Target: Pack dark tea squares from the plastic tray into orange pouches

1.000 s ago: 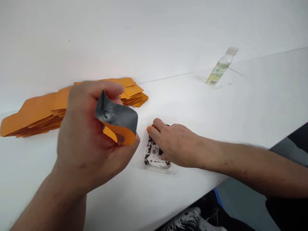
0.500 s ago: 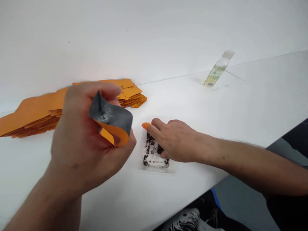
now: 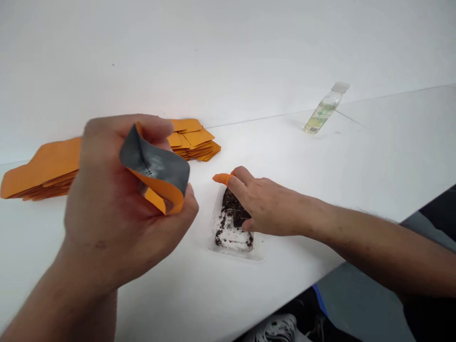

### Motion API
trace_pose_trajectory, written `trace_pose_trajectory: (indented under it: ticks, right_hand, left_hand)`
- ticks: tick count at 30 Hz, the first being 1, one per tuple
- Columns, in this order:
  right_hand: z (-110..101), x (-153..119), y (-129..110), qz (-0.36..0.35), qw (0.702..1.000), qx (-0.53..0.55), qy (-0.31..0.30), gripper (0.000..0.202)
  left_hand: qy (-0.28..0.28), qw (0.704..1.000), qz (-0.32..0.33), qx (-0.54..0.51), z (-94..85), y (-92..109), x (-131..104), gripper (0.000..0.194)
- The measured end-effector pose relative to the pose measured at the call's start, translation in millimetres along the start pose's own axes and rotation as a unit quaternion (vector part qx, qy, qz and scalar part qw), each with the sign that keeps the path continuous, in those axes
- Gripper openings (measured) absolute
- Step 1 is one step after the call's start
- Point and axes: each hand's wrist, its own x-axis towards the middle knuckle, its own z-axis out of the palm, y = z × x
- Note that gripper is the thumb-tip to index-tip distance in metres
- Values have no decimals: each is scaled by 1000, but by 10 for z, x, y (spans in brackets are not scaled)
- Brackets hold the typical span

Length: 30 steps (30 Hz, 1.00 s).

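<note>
My left hand [image 3: 114, 194] is wrapped round a small orange pouch [image 3: 166, 194], grey on the inside, whose mouth gapes towards me. My right hand [image 3: 265, 204] is over a clear plastic tub [image 3: 237, 256] on the table. An orange finger cot [image 3: 223, 179] covers its outstretched index finger, and the thumb is spread well apart near the tub's contents. Inside the tub lies dark brown crumbly material [image 3: 231, 205], heaped at the far side, with loose crumbs over the white bottom. The hand partly hides the heap.
A long row of stacked orange envelopes [image 3: 46, 164] lies along the wall at left, partly behind my left hand. A tilted clear bottle [image 3: 322, 113] with yellowish liquid and a white cap is at the back right. The table's front edge slants across the lower right.
My right hand's index finger has straightened and lifted, and more of the dark heap shows. The left hand with the pouch has shifted slightly left in view.
</note>
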Motion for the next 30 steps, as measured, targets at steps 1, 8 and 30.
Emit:
trace_pose_trajectory:
  ticks: [1,8,30]
  right_hand:
    - [16,5,-3,0,1000,-3,-5,107]
    - [102,28,-41,-18,998,-58,15,104]
    - [-327,-231,196,-23,954,251,162,73]
  left_hand:
    - [3,1000,-1,3,7,10,6,41]
    - [-1,1000,15,12,25,-16,10,47]
    - [-136,985,94,-47,355,-156,-226,65]
